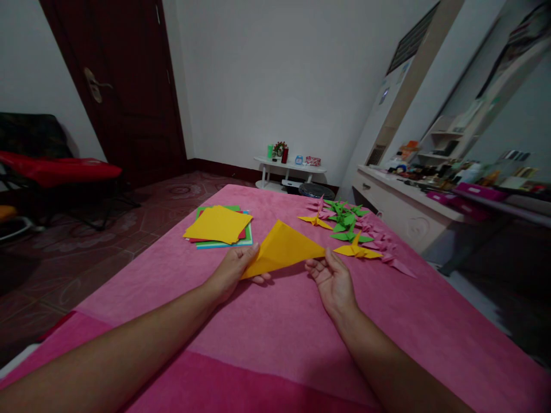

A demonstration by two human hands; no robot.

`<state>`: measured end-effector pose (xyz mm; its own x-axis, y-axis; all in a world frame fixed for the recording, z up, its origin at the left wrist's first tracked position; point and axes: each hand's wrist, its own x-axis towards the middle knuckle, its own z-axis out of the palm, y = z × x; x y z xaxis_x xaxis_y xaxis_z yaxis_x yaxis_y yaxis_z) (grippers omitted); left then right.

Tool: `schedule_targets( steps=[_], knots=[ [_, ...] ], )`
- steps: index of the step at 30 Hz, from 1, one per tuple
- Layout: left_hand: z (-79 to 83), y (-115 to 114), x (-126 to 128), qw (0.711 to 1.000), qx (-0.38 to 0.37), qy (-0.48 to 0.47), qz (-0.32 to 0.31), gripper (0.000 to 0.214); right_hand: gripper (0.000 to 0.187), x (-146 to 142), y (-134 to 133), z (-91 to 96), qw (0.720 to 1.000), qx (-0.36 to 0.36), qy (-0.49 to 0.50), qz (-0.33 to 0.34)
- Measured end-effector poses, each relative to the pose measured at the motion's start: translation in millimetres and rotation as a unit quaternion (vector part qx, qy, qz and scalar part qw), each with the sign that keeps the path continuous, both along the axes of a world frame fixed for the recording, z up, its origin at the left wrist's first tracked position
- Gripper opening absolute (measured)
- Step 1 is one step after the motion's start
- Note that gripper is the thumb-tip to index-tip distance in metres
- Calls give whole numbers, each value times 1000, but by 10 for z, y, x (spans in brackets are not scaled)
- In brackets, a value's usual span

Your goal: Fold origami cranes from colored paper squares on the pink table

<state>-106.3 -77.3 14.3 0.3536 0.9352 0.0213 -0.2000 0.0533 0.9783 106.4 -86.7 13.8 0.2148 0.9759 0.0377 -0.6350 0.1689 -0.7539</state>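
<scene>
A yellow sheet of origami paper (pixel 282 249), folded into a triangle, is held above the pink-covered table (pixel 267 321) with its peak pointing away from me. My left hand (pixel 236 267) grips its left corner, thumb on top and fingers underneath. At the opposite corner, my right hand (pixel 333 278) pinches the tip between thumb and fingers. Left of the triangle lies a stack of square coloured paper (pixel 218 225), yellow on top with red, green and blue edges showing. Folded paper cranes in green (pixel 345 218), pink (pixel 383 238) and yellow (pixel 357 250) cluster beyond my right hand.
A dressing table (pixel 407 201) crowded with bottles and boxes stands to the right. On the left are a red folding chair (pixel 60 172) and a dark red door (pixel 116 86). A small white table (pixel 290 163) with ornaments stands against the far wall.
</scene>
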Motion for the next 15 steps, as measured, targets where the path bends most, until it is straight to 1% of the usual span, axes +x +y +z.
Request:
schedule_targets(
  steps=[3,5,8,11,13,15],
  knots=[
    [-50,28,2,999,-3,0,32,47,26,-5,-3,4,1000,-3,-4,-1],
    [-70,42,3,999,6,-2,33,40,27,-6,-11,15,1000,-8,-7,3],
    [-67,45,3,999,26,-5,25,35,30,-10,-34,48,999,-25,-17,40],
    [-57,40,0,999,21,1,37,34,34,-33,-60,83,996,-27,-44,76],
    [-66,42,-3,999,19,13,47,33,34,-56,-71,89,994,-23,-69,78],
    [-88,47,-6,998,32,31,53,31,33,-78,-75,76,993,-16,-90,68]
  ],
)
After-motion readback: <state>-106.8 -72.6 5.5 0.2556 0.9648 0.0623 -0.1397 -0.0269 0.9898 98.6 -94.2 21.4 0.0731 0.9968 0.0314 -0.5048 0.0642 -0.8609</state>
